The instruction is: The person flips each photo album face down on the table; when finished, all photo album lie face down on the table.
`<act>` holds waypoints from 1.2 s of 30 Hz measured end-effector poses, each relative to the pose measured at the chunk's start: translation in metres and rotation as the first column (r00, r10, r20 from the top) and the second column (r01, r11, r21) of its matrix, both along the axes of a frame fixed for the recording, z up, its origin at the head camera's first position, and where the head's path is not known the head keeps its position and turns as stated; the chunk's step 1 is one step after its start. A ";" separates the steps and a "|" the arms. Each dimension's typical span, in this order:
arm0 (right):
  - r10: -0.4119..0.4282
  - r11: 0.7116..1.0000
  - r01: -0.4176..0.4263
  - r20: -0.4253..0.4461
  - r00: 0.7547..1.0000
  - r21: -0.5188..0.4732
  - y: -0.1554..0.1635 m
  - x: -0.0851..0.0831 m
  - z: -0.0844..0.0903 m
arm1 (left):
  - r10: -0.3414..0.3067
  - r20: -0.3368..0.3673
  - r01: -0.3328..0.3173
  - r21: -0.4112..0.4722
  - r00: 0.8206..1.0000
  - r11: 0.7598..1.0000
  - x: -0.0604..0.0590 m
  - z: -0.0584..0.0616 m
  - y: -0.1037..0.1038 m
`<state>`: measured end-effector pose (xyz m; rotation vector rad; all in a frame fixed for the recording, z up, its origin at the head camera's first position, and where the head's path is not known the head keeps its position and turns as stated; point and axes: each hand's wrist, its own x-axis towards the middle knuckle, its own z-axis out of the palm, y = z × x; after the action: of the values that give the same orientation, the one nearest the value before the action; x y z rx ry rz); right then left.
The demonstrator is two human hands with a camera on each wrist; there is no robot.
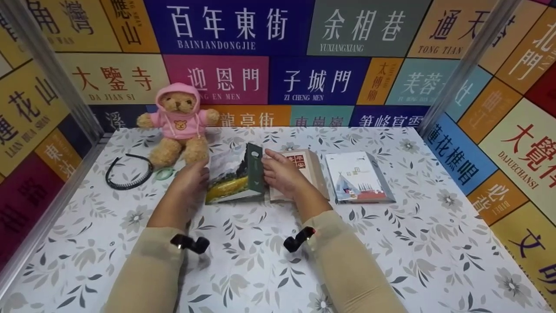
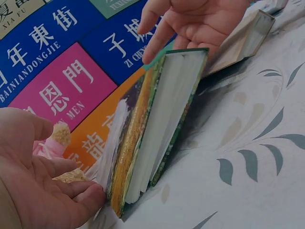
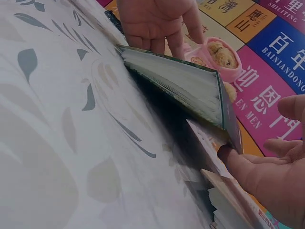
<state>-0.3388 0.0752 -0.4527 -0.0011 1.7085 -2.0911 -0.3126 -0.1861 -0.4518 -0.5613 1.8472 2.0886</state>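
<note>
A green book (image 1: 236, 174) with a landscape cover lies at the table's middle, its right spine edge raised and its left edge on the cloth. My left hand (image 1: 193, 176) touches that low edge with straight fingers (image 2: 90, 193). My right hand (image 1: 280, 174) holds the raised spine edge, a finger (image 2: 155, 47) on top and a thumb (image 3: 236, 160) beneath. The page block (image 2: 162, 119) faces the left wrist view. Under the raised side lies a beige book (image 1: 310, 169) with a red label.
A white book (image 1: 358, 178) with a tent picture lies to the right. A teddy bear in a pink hoodie (image 1: 180, 126) sits at the back left, with a black headband (image 1: 128, 171) and a small green disc (image 1: 164, 174) near it. Sign-covered walls enclose the floral tablecloth (image 1: 260, 269).
</note>
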 end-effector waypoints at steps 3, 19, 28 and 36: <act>0.033 0.999 -0.033 0.008 0.999 0.000 -0.004 0.001 -0.001 | -0.032 -0.011 0.032 -0.044 0.999 0.999 0.000 0.002 -0.004; 0.062 0.998 -0.062 0.071 0.996 0.000 -0.007 0.005 0.004 | -0.055 -0.060 0.053 -0.038 0.997 0.998 -0.001 0.005 -0.005; 0.040 0.999 -0.040 0.078 0.996 -0.006 -0.007 0.004 0.003 | -0.046 -0.054 0.043 -0.057 0.997 0.997 -0.001 0.004 -0.002; 0.006 1.000 -0.007 -0.022 1.000 -0.008 0.004 0.004 0.019 | -0.062 -0.155 0.029 -0.208 0.986 0.978 0.002 0.014 0.005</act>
<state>-0.3352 0.0797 -0.4335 -0.0319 1.7098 -2.1009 -0.3102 -0.1811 -0.4377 -0.4023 2.1619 1.9790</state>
